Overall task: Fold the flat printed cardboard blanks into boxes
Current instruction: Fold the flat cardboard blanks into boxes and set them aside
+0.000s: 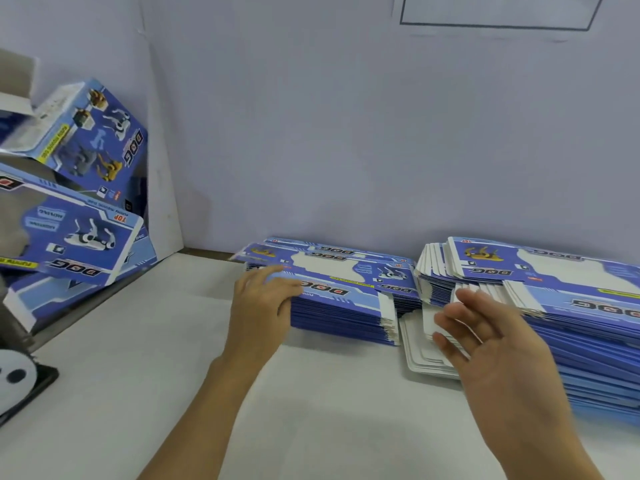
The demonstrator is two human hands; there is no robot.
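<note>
My right hand (pixel 491 344) is blurring as it hovers, fingers spread and holding nothing, above the white flaps (pixel 426 358) jutting from the near edge of the right stack of blanks (pixel 571 306); that stack is running off the right edge, so I'm not seeing how far it goes. My left hand (pixel 263 303) is reaching to the left stack of blanks (pixel 339 306), fingers curling over its near-left corner and the thumb lying along the top sheet; whether I'm actually lifting a sheet, I can't tell. Both stacks are sitting at the far side of the white counter (pixel 173 375), against the wall, almost touching each other. Far left, folded boxes (pixel 93 140) are leaning in a tilted pile, partly cut off. A black-and-white object (pixel 14 375) is peeking in at the left edge, too cropped to identify. Open counter is lying between my forearms.
</note>
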